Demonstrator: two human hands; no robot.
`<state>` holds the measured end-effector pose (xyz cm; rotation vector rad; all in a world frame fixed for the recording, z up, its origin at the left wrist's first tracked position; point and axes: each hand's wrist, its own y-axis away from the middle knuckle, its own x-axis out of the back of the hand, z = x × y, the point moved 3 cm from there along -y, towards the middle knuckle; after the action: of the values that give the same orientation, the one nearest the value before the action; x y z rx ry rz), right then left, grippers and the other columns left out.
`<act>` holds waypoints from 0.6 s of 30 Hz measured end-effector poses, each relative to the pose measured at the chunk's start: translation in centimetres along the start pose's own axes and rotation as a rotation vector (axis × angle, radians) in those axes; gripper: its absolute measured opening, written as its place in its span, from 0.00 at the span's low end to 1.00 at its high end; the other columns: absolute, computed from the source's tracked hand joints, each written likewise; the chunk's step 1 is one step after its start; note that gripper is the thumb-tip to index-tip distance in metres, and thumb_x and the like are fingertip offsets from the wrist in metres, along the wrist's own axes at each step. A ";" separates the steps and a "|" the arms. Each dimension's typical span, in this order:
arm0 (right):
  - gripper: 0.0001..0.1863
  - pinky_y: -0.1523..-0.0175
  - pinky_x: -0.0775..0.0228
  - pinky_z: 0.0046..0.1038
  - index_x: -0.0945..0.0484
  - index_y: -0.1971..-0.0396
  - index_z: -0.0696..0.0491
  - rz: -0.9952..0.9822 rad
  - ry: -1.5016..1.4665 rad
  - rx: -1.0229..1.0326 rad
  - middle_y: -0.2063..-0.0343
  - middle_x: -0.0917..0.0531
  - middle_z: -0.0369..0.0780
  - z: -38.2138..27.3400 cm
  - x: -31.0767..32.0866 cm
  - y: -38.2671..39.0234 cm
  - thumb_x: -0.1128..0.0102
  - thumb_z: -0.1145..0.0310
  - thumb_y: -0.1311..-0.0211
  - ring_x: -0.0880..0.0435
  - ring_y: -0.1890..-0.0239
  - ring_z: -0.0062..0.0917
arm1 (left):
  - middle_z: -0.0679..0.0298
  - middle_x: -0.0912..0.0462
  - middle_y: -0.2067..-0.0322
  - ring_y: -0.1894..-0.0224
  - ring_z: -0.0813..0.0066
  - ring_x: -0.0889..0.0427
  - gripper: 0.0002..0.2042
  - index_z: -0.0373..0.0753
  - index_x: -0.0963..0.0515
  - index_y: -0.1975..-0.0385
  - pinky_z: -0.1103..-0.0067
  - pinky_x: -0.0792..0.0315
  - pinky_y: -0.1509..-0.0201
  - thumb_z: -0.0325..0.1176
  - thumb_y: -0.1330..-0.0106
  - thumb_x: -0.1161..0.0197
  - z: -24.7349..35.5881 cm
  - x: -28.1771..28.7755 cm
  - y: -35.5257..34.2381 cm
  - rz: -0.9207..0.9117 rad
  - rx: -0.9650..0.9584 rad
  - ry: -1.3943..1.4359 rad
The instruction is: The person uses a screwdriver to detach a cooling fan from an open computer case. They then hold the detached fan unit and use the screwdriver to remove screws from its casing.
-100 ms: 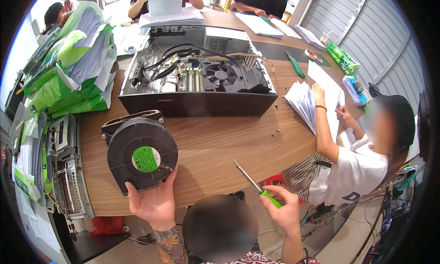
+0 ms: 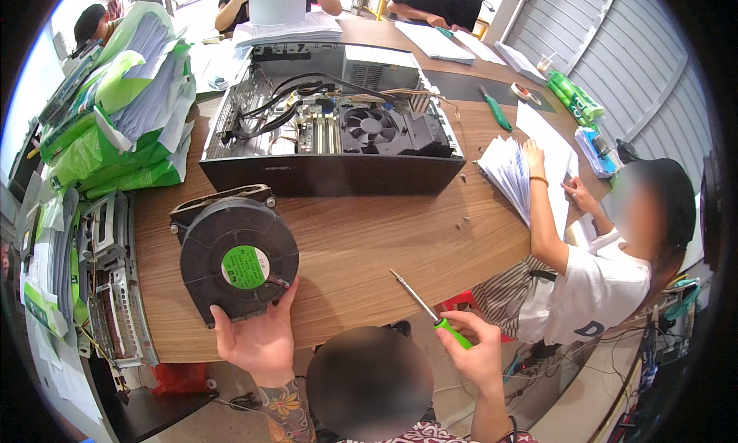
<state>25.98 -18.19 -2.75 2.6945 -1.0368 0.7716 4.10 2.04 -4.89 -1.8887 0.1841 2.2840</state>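
My left hand (image 2: 257, 339) grips a black blower fan (image 2: 207, 247) by its lower end, thumb on one side and fingers on the other. A round green and white label faces up from the fan's hub. In my right hand (image 2: 473, 347) is a screwdriver (image 2: 453, 331) with a green handle, held between thumb and fingers. Its metal shaft points up and left over the table's front edge, apart from the fan. Beyond the fan lies an opened desktop computer case (image 2: 330, 174), with a round cooling fan (image 2: 369, 128), cables and memory modules showing inside.
Several small screws (image 2: 461, 225) lie on the wooden table (image 2: 346, 243). Paper packs in green wrapping (image 2: 115, 162) are piled at left, beside a metal chassis frame (image 2: 123, 289). A green-handled tool (image 2: 496, 109) rests right of the case. A co-worker (image 2: 607, 274) handles papers at right; others sit across.
The screwdriver tip has shifted very slightly to the left. The blower fan and my left hand look unmoved.
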 end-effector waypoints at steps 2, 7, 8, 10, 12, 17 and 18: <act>0.14 0.68 0.24 0.20 0.18 0.60 0.59 0.000 -0.008 -0.010 0.74 0.13 0.40 0.0 -0.1 0.0 0.29 0.73 0.48 0.15 0.73 0.18 | 0.56 0.42 0.31 0.29 0.49 0.46 0.31 0.45 0.42 0.31 0.37 0.53 0.31 0.48 0.31 0.45 0.1 0.0 0.0 -0.006 -0.001 -0.005; 0.14 0.68 0.25 0.20 0.18 0.60 0.59 0.002 0.004 -0.011 0.74 0.14 0.40 0.0 -0.1 0.0 0.29 0.73 0.48 0.15 0.73 0.18 | 0.57 0.41 0.31 0.29 0.49 0.45 0.30 0.45 0.42 0.31 0.37 0.53 0.31 0.48 0.31 0.47 0.1 0.1 0.0 -0.010 -0.004 -0.012; 0.15 0.68 0.25 0.20 0.18 0.60 0.59 0.005 0.006 -0.005 0.74 0.14 0.40 0.0 -0.1 -0.1 0.28 0.73 0.48 0.15 0.73 0.17 | 0.56 0.41 0.32 0.30 0.50 0.44 0.29 0.46 0.40 0.32 0.41 0.53 0.30 0.48 0.31 0.46 0.1 0.0 0.0 -0.032 0.005 -0.013; 0.14 0.68 0.25 0.19 0.18 0.60 0.59 0.004 0.004 -0.008 0.74 0.14 0.40 0.0 -0.1 -0.1 0.29 0.73 0.48 0.15 0.73 0.17 | 0.55 0.41 0.33 0.31 0.50 0.44 0.28 0.47 0.38 0.33 0.44 0.53 0.29 0.48 0.31 0.44 0.1 -0.1 0.0 -0.054 0.013 -0.015; 0.14 0.68 0.25 0.19 0.18 0.60 0.59 0.000 0.000 -0.011 0.74 0.14 0.40 -0.1 -0.2 -0.1 0.29 0.74 0.48 0.15 0.73 0.17 | 0.55 0.40 0.33 0.31 0.50 0.44 0.28 0.47 0.38 0.33 0.44 0.52 0.29 0.47 0.31 0.44 0.2 -0.1 0.0 -0.060 0.016 -0.016; 0.14 0.67 0.25 0.19 0.18 0.60 0.59 0.003 -0.018 -0.019 0.74 0.14 0.40 -0.1 -0.2 -0.1 0.29 0.75 0.47 0.16 0.73 0.16 | 0.56 0.40 0.32 0.30 0.50 0.44 0.29 0.46 0.39 0.33 0.40 0.52 0.30 0.47 0.31 0.45 0.1 0.0 0.0 -0.024 0.007 -0.008; 0.14 0.67 0.25 0.19 0.18 0.60 0.59 0.003 -0.018 -0.017 0.74 0.14 0.40 -0.2 -0.2 -0.1 0.29 0.75 0.47 0.16 0.73 0.16 | 0.57 0.40 0.32 0.30 0.49 0.44 0.30 0.45 0.41 0.31 0.37 0.52 0.31 0.48 0.31 0.46 0.1 0.1 0.0 0.002 0.003 0.000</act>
<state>25.86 -17.92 -2.72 2.6907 -1.0471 0.7366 4.03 2.05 -4.98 -1.8881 0.1885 2.2835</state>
